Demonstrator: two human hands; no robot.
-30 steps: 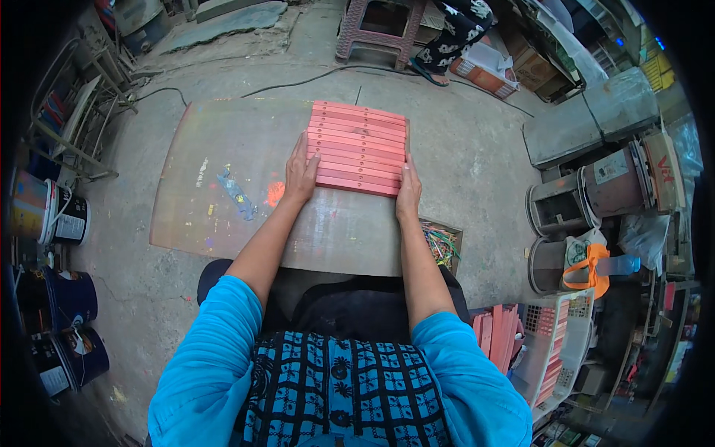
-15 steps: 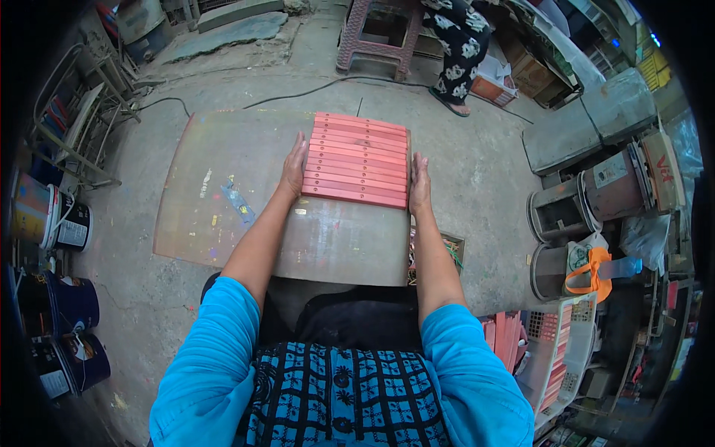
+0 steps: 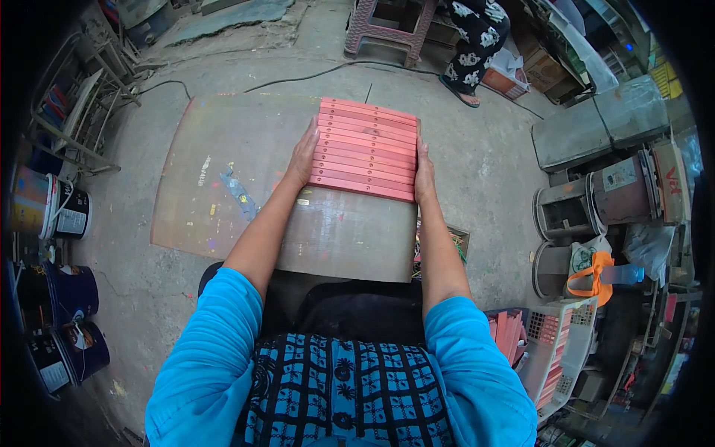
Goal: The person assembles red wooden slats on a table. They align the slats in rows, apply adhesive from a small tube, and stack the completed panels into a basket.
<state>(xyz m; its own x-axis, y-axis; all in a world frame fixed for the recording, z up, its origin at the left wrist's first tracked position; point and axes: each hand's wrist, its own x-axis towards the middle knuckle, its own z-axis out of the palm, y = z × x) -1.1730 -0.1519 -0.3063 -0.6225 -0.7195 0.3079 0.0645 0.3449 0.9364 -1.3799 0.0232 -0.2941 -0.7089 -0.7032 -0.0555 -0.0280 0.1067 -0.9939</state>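
A row of pinkish-red wooden strips (image 3: pixel 366 149), each with small dark holes, lies side by side on a worn, paint-flecked board (image 3: pixel 231 149) in front of me. My left hand (image 3: pixel 304 155) rests flat against the strips' left ends, its fingers stretched out and pointing away from me. Along the right ends my right hand (image 3: pixel 424 173) is held the same way, fingers straight, palm turned inward. The strips sit between the two palms, their ends fairly even. Neither hand has its fingers wrapped round anything.
Under the board's right edge a box (image 3: pixel 463 240) holds thin coloured pieces. White baskets (image 3: pixel 547 361) with more pink strips stand at lower right. Paint buckets (image 3: pixel 74 287) line the left. Ahead are a cable (image 3: pixel 298 77), a plastic stool (image 3: pixel 383 33) and another person's foot (image 3: pixel 463 97).
Both hands have come in closer against the ends of the strips, the right one closing a small gap. The whole view has shifted slightly.
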